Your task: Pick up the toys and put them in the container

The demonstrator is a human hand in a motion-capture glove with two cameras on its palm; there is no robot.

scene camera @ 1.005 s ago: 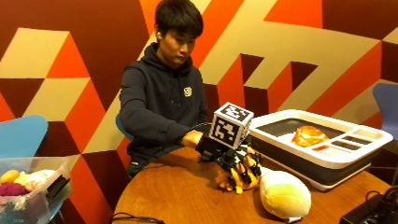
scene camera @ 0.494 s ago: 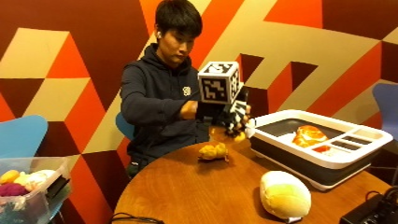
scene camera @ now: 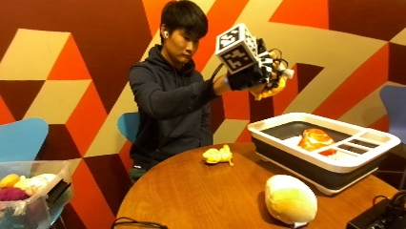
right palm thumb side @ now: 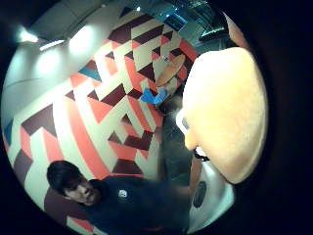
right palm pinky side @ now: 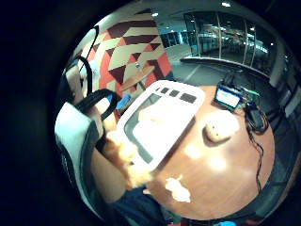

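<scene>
The outside view looks across the round table [scene camera: 209,191] toward the person. Both palm cameras ride high beyond the fingers: one overlooks the container [right palm pinky side: 160,122], the other apparently faces the wall.

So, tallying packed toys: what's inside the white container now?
The white container holds one orange toy in its large compartment. Its near wall hides the floor beside the toy, so anything lying low there cannot be seen.

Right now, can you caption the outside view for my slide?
Gloved right hand holds a yellow plush toy high above the white-rimmed grey container.
</scene>
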